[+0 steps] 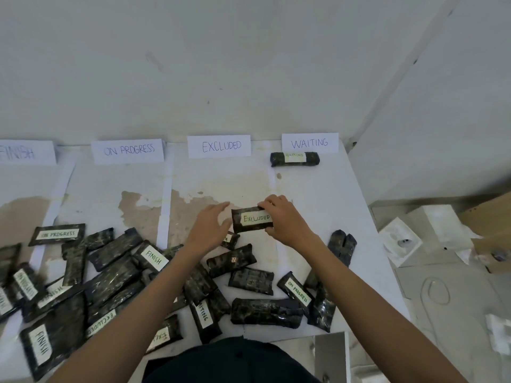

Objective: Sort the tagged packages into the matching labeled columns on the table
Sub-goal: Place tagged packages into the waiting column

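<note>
One package tagged EXCLUDED was gripped at its right end by the right hand, over the EXCLUDED column — the left hand was open, just beside it. The WAITING column held one WAITING-tagged package.

Four paper column labels, roughly two dozen black tagged packages, three white dividing strips.
</note>
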A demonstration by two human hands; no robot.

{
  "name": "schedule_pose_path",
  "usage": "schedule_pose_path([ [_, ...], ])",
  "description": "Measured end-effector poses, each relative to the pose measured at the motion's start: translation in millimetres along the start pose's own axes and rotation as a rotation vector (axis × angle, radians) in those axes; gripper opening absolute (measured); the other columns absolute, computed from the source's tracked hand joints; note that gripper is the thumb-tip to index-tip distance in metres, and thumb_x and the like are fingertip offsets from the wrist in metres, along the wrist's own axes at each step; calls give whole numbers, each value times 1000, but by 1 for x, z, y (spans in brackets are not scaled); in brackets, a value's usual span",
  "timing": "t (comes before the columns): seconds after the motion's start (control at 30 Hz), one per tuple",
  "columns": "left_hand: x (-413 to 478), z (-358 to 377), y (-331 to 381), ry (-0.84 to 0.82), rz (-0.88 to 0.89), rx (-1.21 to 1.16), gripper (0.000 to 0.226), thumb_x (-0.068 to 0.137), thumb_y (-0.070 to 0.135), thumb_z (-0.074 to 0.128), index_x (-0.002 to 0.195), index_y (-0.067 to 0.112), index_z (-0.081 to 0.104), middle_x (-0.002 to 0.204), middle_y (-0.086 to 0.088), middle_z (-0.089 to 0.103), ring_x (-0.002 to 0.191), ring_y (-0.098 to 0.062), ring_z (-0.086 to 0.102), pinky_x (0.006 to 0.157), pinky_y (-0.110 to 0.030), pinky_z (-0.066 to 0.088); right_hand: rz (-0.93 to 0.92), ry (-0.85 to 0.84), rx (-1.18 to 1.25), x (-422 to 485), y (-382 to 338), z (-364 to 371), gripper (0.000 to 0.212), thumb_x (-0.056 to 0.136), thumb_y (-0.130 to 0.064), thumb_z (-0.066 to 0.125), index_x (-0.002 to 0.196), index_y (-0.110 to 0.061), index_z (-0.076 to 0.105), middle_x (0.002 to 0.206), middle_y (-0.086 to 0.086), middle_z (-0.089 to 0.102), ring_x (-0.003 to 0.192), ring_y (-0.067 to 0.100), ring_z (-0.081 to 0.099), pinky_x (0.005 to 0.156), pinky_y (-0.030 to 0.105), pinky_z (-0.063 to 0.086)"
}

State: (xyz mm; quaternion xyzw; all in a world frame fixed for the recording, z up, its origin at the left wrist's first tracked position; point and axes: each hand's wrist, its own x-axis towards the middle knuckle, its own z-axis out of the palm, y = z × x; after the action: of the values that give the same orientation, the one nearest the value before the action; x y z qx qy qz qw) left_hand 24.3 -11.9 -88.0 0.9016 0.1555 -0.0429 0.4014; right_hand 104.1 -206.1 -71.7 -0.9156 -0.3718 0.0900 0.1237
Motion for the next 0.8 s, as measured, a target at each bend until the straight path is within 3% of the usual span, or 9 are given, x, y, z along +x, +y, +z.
schedule_pose_path([
  [0.07, 15, -4, -8, 31, 37, 102, 49, 91, 23, 52, 139, 19, 41, 142, -9, 43, 134, -26, 32, 109, -40, 28, 46, -19, 19, 16, 7, 2, 55, 78, -12, 68, 129, -9, 48, 127, 9, 44, 110, 26, 44, 91, 39, 45],
  [0.17, 40, -8, -18, 31, 45, 200, 53, 90, 20, 53, 141, 17, 37, 148, -10, 35, 138, -29, 25, 112, -44, 26, 100, -53, 53, 43, 18, 5, 57, 78, -14, 70, 130, -8, 47, 126, 10, 42, 110, 26, 45, 89, 42, 49],
  [0.43, 113, -14, -41, -29, -9, 282, 59, 89, 16, 52, 144, 14, 31, 153, -10, 25, 140, -29, 21, 112, -46, 29, 172, -120, 81, 122, 48, 17, 60, 82, -16, 69, 135, -9, 43, 128, 10, 41, 115, 24, 43, 92, 38, 48],
  [0.63, 166, -14, -60, -58, 9, 350, 60, 89, 12, 51, 145, 8, 28, 154, -14, 22, 141, -34, 19, 111, -49, 29, 211, -145, 86, 179, 72, 36, 60, 81, -16, 70, 134, -11, 43, 126, 9, 40, 112, 25, 45, 88, 45, 50],
  [0.8, 194, -8, -74, -48, 12, 396, 63, 90, 15, 51, 146, 8, 24, 155, -14, 18, 143, -33, 14, 113, -47, 27, 180, -175, 87, 208, 83, 50, 61, 83, -15, 69, 136, -9, 42, 128, 10, 40, 116, 24, 42, 91, 40, 48],
])
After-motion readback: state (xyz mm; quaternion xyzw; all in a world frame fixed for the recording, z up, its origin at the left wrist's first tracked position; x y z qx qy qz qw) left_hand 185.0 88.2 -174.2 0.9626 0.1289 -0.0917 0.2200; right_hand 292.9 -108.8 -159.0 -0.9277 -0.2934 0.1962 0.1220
